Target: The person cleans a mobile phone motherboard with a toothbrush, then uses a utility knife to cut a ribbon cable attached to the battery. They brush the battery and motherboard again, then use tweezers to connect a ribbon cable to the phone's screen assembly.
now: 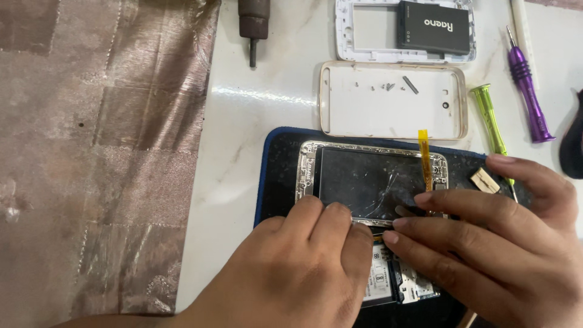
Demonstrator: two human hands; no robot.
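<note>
**Cracked glass under two sets of fingertips**

Glass, cracked in a spidery web, fronts the screen assembly [371,181] lying on the dark blue-edged mat [276,176] near the bench's front edge. The left hand [303,267] has its fingers curled, tips pressing on the assembly's near edge. The right hand [498,243] lies with fingers extended, nearly flat, tips on the near right corner; neither hand closes around anything. Beneath them shows a circuit board [401,282], partly hidden.

Risk, as I judge it: the orange ribbon cable [424,159] stands up right beside the right fingertips, and a careless lift or twist could tear it. Uneven pressure could spread those cracks or shed splinters.

Behind the mat, a cream back cover [393,100] holds tiny loose screws [388,87]; a nudge would scatter them. Farther back, a white frame [364,30] carries a black battery [434,27]. Green screwdriver [490,118] and purple screwdriver [527,85] lie toward the right edge, the green one running under the right hand. A brown tool [253,27] sits at the rear, and shimmery cloth [103,152] covers the left side.
</note>
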